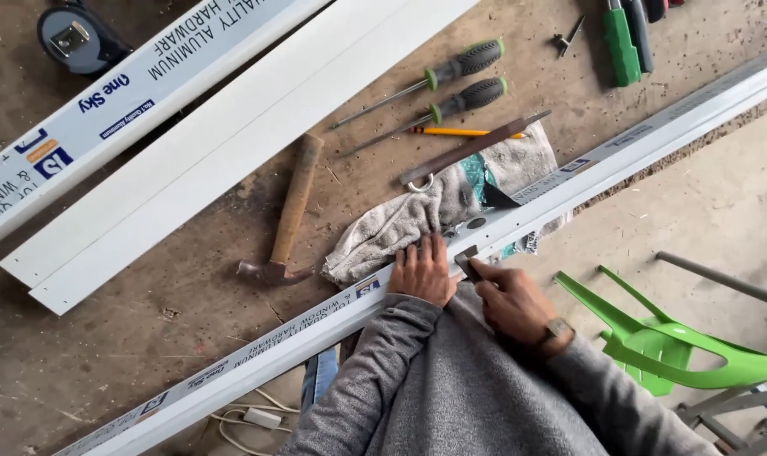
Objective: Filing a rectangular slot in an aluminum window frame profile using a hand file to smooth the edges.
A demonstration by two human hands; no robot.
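Observation:
My left hand point(422, 272) presses flat on a long white aluminium profile point(620, 156) that runs diagonally along the workbench edge. Just to its right, my right hand point(512, 302) pinches a small dark metal piece point(467, 262) against the profile. A slot with fittings point(475, 225) shows in the profile just above my hands. A crumpled grey rag point(400, 228) lies under the profile beside my left hand.
On the workbench point(147, 338) lie a hammer point(287, 218), two green-handled screwdrivers point(459, 80), a yellow pencil point(459, 132), a flat file point(476, 148), two more white profiles point(223, 135) and a tape measure point(78, 38). A green plastic chair point(662, 338) stands at lower right.

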